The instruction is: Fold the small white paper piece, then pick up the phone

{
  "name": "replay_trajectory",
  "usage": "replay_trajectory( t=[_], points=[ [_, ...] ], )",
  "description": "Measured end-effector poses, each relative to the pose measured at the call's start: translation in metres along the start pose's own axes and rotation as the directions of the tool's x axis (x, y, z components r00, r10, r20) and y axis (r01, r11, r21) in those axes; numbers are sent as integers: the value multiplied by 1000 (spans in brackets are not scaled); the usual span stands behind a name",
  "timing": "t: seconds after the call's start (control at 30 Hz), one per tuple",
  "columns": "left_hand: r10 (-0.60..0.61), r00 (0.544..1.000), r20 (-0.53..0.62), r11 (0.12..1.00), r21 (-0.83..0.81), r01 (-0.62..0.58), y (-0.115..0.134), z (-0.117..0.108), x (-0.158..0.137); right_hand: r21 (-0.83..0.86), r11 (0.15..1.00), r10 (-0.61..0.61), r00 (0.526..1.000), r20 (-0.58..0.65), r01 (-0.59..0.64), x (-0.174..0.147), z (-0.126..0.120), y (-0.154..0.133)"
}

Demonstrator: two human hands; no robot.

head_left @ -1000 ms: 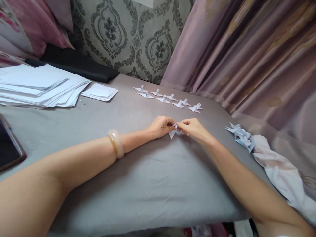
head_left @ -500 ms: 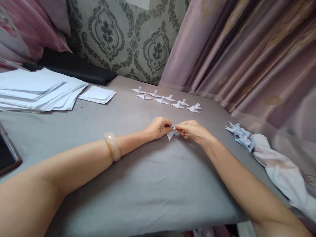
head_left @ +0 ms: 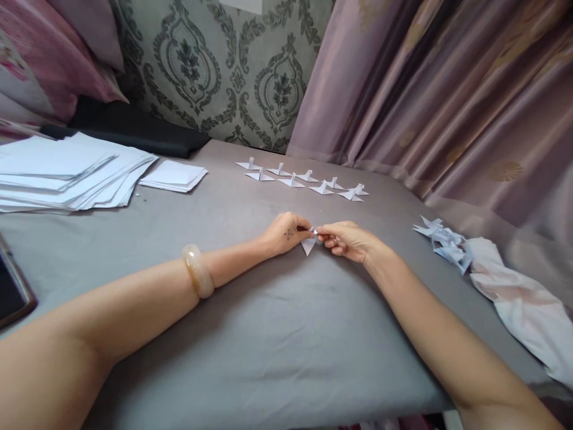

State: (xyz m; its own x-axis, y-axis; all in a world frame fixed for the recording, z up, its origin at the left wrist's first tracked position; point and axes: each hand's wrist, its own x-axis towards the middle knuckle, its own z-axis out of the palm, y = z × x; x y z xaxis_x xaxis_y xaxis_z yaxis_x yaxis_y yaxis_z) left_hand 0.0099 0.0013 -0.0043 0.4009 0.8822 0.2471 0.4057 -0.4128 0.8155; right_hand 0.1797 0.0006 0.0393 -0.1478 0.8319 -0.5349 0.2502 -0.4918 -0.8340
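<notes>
Between my two hands is a small folded white paper piece [head_left: 308, 245], its pointed triangular end hanging toward me. My left hand [head_left: 286, 233], with a pale bangle [head_left: 197, 272] on its forearm, pinches the paper from the left. From the right, my right hand [head_left: 347, 240] grips the upper tip between thumb and fingers, its other fingers curled. The fingertips hide most of the folds. Beyond my hands, several folded paper figures [head_left: 292, 181] with flat points and upright middles stand in two rows on the grey cloth [head_left: 268, 346].
Stacked white paper sheets [head_left: 58, 170] lie at the left, beside a smaller pile of paper squares [head_left: 173, 177]. A dark-screened device [head_left: 13, 280] sits at the left edge. At the right are bluish-white folded papers [head_left: 447, 242] and a whitish cloth [head_left: 514, 298]. Curtains [head_left: 394, 89] hang behind.
The view has shifted slightly. Both hands keep their pinch on the paper piece, with only a slight shift of the fingers.
</notes>
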Motion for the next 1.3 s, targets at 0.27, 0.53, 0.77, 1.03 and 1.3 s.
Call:
replay_trajectory(
  t=[0.27,0.53,0.77,1.03,1.3],
  points=[
    [-6,1000,-5,999,-38,5,-3,1,1,-13,995,-100,994,52,101,2,-4,7],
    [16,1000,17,1000,-20,-16,0,0,1,17,995,-96,995,-7,96,6,-3,11],
    [37,999,31,999,-26,-37,-1,0,1,85,995,-52,999,5,51,6,-5,10],
    [38,999,19,998,-53,-37,-2,2,1,68,997,-46,999,18,45,2,-6,8],
    [-7,1000,24,999,-33,7,1,2,1,12,999,-47,999,2,47,10,-9,11]
  ],
)
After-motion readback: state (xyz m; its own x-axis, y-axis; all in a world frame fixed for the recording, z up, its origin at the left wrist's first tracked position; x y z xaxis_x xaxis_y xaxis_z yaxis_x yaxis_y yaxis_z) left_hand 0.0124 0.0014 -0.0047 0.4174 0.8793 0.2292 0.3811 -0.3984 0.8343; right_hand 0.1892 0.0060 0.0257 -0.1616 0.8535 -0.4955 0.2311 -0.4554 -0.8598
